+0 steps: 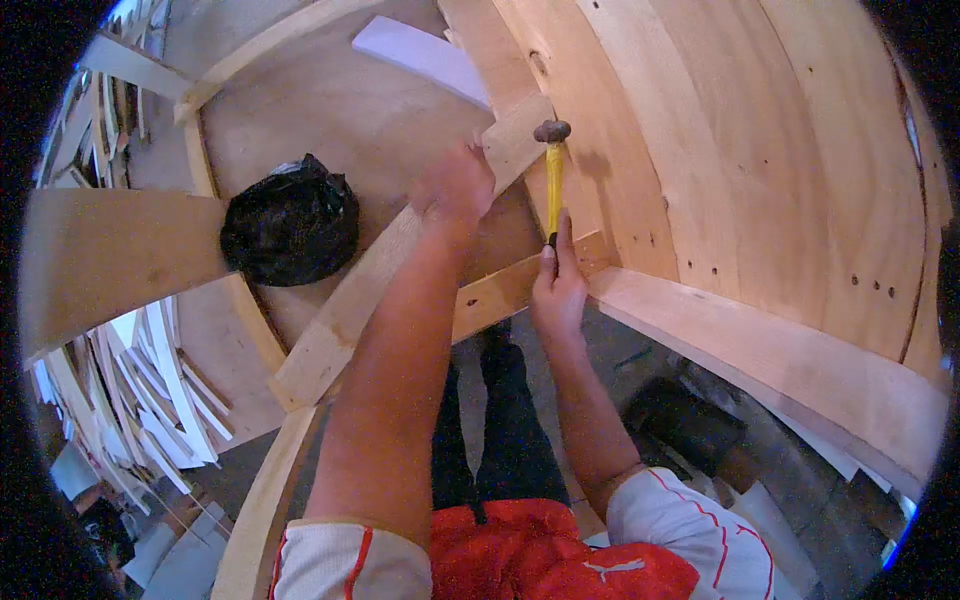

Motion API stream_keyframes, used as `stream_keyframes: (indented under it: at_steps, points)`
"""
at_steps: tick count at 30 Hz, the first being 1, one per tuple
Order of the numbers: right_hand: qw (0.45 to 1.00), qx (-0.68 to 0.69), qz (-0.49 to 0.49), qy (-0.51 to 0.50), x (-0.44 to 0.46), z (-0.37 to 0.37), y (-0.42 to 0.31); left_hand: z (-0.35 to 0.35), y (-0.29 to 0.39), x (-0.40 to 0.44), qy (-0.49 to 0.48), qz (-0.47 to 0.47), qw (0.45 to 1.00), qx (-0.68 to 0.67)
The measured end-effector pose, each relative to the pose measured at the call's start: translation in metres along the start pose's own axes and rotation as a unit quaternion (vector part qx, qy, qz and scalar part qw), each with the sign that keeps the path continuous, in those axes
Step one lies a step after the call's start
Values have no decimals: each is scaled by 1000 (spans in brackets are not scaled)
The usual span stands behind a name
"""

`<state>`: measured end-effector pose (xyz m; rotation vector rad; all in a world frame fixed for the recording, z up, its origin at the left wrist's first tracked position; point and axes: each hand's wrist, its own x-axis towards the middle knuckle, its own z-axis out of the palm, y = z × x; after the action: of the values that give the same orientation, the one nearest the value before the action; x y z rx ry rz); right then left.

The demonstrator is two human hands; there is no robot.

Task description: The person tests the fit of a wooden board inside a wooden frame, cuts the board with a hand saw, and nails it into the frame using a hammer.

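My right hand (560, 290) is closed around the lower end of a hammer (554, 185) with a yellow handle. The hammer stands roughly upright in view, its dark metal head near the plywood wall on the right. My left hand (456, 183) is over a diagonal wooden plank (340, 330), close to the plank's upper end. Motion blurs its fingers, so whether it grips anything is unclear. Below the hammer runs a short wooden crosspiece (495, 298).
A black plastic bag (290, 225) sits on the plywood panel at left. Farther up lies a pale foam-like strip (420, 58). A long wooden board (770, 350) borders the right side. Several thin wood offcuts (150, 385) are piled at lower left.
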<state>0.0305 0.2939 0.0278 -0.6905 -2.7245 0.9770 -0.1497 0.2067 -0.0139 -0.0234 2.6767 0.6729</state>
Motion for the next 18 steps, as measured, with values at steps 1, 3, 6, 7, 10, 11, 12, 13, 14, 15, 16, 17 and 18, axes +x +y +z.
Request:
stream_keyframes:
  at_steps: [1,3,6,7,10,11,12,13,14,15,16,17,18]
  points:
    - [999,33,31,-2,0,-5,-5,4,-2,4,19,5,1000,1]
    - [991,95,96,-8,-3,-21,-17,-13,5,-2,-14,-16,1000,-7]
    - [980,49,-124,145,-1,-7,-6,-24,8,-8,-30,-15,999,-3]
    - [997,30,-39,63,0,-4,-12,-30,9,-12,-30,-8,1000,2]
    - [995,76,67,-2,2,-7,-22,-49,12,-16,-66,-24,997,-13]
    - [992,94,79,-3,1,-8,-21,-44,11,-14,-49,-18,999,-3]
    - [991,114,62,29,-10,-12,-15,-35,8,-11,-32,-11,999,8]
    - [992,108,58,26,-11,-11,-13,-34,9,-9,-14,-5,1000,17]
    - [993,102,54,23,-12,-10,-12,-31,8,-10,-29,-15,999,10]
    - [995,70,66,-14,-6,-6,-11,-30,8,-12,-43,-24,999,2]
    - [995,38,77,-49,-1,-4,-14,-34,11,-14,-50,-29,998,-6]
    - [996,44,68,-47,1,-5,-17,-38,14,-17,-56,-34,998,-14]
    - [996,50,59,-44,3,-6,-20,-44,16,-19,-53,-35,998,-22]
